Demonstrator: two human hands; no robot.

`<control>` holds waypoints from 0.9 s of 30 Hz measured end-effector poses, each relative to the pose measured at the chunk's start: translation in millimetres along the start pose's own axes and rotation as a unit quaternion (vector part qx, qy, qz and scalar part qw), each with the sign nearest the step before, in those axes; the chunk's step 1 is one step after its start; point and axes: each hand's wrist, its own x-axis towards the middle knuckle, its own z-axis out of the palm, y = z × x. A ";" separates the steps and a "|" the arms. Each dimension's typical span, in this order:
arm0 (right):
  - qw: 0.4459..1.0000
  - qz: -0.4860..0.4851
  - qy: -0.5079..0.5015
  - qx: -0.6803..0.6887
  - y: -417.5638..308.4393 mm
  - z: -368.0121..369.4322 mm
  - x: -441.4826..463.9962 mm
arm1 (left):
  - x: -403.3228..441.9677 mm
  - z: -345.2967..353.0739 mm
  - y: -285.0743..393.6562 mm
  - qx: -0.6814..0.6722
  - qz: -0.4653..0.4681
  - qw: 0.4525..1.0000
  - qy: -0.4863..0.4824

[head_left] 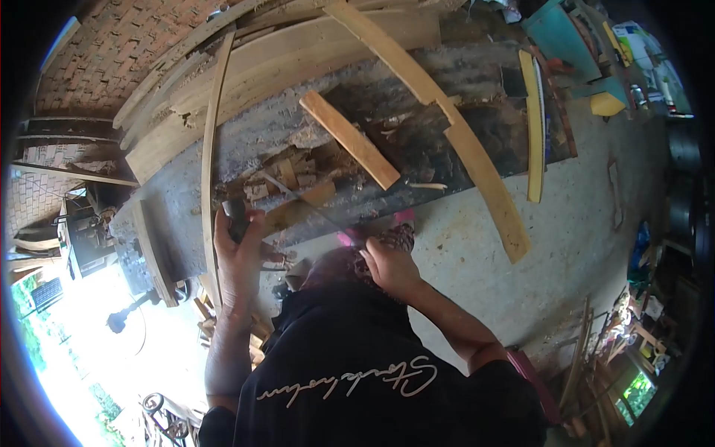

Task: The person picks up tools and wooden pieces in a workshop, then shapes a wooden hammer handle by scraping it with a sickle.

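My left hand (238, 257) is closed around a short dark thing with a rounded end (235, 217); its lower part is hidden by the fingers. Over by my lap, my right hand (391, 268) grips one end of a long thin rod-like tool (305, 200), whose far end reaches up and left over the dark bench (432, 160). I cannot make out what kind of tool it is. Beyond it, a short wooden bar (350, 141) lies at a slant on the bench. Wood scraps (287, 175) lie around the rod's far end.
A long wooden strip (484, 182) crosses the bench and juts past its near edge. Another strip (211, 156) lies across the left side. Wide planks (298, 63) are stacked at the back. A handsaw with a yellow edge (533, 127) lies to the right, near a teal panel (562, 41).
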 end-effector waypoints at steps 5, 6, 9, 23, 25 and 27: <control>0.999 -0.038 0.010 0.012 -2.9 4.8 2.1 | -0.9 0.1 -2.2 -0.006 -0.014 1.000 0.007; 1.000 0.005 -0.005 -0.001 9.8 9.5 5.4 | -1.3 -0.7 -4.0 -0.015 -0.014 1.000 0.007; 0.999 0.049 -0.020 -0.015 17.2 8.1 12.6 | -2.1 -0.3 -6.4 -0.014 0.004 1.000 0.013; 0.997 -0.072 0.010 0.018 -36.8 -0.6 12.2 | -0.6 -6.9 -8.9 -0.078 -0.049 0.994 0.051; 0.997 -0.070 0.006 0.005 -29.3 3.3 8.4 | -2.9 -6.9 -13.7 -0.078 -0.050 0.994 0.053; 0.998 -0.036 0.027 -0.040 -4.8 13.6 16.0 | -2.7 -8.8 -16.9 -0.069 -0.039 0.995 0.060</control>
